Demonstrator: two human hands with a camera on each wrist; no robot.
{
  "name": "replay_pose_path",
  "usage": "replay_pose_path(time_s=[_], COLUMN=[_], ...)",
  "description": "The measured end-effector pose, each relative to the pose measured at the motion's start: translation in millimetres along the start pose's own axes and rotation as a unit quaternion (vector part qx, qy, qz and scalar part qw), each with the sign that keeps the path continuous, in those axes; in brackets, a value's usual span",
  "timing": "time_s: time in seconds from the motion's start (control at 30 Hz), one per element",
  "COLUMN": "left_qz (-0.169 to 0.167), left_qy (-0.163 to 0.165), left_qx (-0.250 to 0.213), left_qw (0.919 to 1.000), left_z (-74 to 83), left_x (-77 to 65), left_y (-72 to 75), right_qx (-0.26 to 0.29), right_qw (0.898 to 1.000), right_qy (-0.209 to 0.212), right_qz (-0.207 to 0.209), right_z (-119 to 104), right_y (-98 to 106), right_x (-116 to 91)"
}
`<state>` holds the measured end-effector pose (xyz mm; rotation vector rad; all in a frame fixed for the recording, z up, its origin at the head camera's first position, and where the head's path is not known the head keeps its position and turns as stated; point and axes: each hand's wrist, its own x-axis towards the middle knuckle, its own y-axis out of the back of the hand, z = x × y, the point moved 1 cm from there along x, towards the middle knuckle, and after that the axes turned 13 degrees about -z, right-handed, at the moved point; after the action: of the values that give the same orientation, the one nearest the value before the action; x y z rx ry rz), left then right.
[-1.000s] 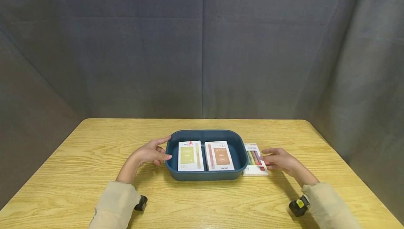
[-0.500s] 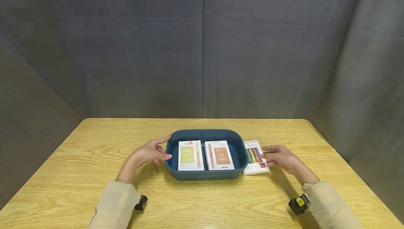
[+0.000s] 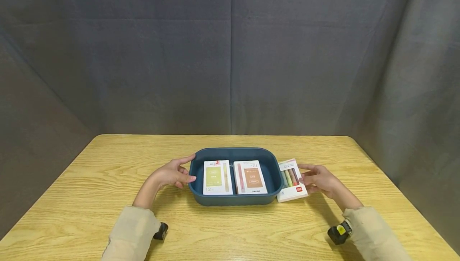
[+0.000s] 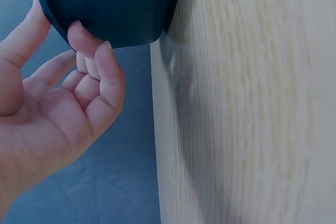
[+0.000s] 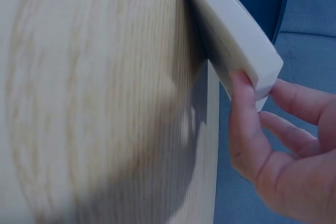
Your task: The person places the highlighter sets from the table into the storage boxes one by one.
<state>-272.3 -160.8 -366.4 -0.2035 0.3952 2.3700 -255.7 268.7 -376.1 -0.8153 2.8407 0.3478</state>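
A dark blue plastic bin (image 3: 235,200) stands mid-table. Two white cartons lie flat inside, one with a yellow-green panel (image 3: 213,176) on the left, one with a brown panel (image 3: 253,178) on the right. My left hand (image 3: 175,173) holds the bin's left end, fingertips at its rim and wall. Beyond the bin's right end, my right hand (image 3: 320,179) pinches the right edge of a white box (image 3: 287,194) whose window shows several coloured sticks. In the right wrist view this box (image 5: 236,30) is tilted, its held edge raised off the table and its far end low beside the bin.
The wooden table (image 3: 230,233) has its back edge against a grey curtain (image 3: 230,73), which also runs along both sides. A small black camera (image 3: 338,235) is strapped at the right wrist, another black camera (image 3: 160,231) at the left.
The box in my right hand has turned slightly, its far end swinging right, and its right edge has risen from the table. My left hand and the bin have stayed nearly still.
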Motion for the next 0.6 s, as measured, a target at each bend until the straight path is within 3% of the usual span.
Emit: replay_pose_path(time_s=[0.6], left_qz=[0.001], left_qy=[0.002], left_qx=[-0.001], left_qw=[1.0], left_z=[1.2], left_x=[-0.8], left_y=[-1.0], right_qx=[-0.018], right_qw=[0.999], right_qy=[0.022], right_qz=[0.035], right_z=[-12.4], right_y=[7.7], right_x=[-8.9])
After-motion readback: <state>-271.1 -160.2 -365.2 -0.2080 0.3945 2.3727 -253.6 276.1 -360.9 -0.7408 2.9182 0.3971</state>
